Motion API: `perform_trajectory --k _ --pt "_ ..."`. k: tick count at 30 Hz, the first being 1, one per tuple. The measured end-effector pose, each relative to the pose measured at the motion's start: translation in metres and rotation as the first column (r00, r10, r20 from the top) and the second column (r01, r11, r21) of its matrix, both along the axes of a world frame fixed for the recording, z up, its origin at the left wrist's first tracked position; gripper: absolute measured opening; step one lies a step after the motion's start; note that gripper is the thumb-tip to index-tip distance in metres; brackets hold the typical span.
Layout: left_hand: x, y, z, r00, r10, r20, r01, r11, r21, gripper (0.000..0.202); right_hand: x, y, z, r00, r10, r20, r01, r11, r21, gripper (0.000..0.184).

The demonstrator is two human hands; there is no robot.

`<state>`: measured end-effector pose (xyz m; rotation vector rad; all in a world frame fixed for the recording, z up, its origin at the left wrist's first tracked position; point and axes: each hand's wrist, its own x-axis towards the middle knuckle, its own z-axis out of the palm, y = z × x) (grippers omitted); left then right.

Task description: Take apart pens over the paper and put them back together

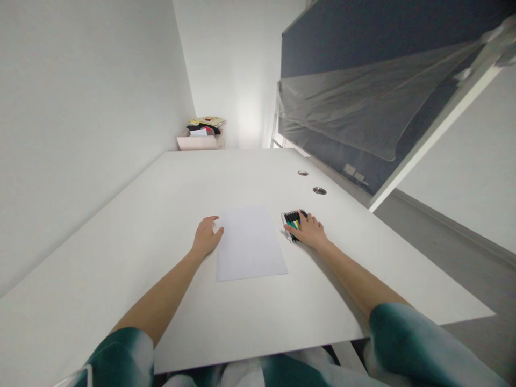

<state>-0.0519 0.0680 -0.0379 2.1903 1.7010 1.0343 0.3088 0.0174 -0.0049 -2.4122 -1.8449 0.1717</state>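
A white sheet of paper [250, 243] lies flat on the white table [141, 226] in front of me. My left hand [206, 236] rests on the table at the sheet's left edge, fingers loosely apart, holding nothing. My right hand [309, 230] lies on a pack of coloured markers [292, 220] just right of the sheet. Its fingers curl over the pack, and the thumb touches the near end.
Two round cable holes [320, 191] sit in the table behind the markers. A dark blue panel [363, 48] with a clear plastic cover rises at the right. A box with clutter [201, 135] stands beyond the far end. The floor drops away right.
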Motion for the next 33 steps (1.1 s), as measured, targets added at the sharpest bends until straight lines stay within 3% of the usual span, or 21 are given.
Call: perform_trajectory --k 9,19,25,33 --pt "0.007 -0.006 0.003 0.990 0.027 -0.140 -0.022 0.999 0.037 0.045 -0.014 0.007 0.004 0.995 -0.091 -0.032 0.088 0.992 -0.087 0.110" --pt "0.008 -0.004 0.003 0.988 -0.014 -0.152 0.024 0.998 0.066 0.048 -0.005 0.016 0.029 0.992 -0.120 -0.045 0.112 0.982 -0.152 0.080" --pt "0.009 -0.008 0.006 0.990 -0.055 -0.128 0.063 0.996 0.058 0.048 -0.001 0.022 0.029 0.996 -0.091 -0.009 0.088 0.984 -0.152 0.071" --pt "0.010 -0.009 0.007 0.980 -0.127 -0.154 0.138 0.989 0.061 0.051 -0.003 0.016 0.034 1.000 0.004 0.001 -0.003 0.994 -0.111 0.045"
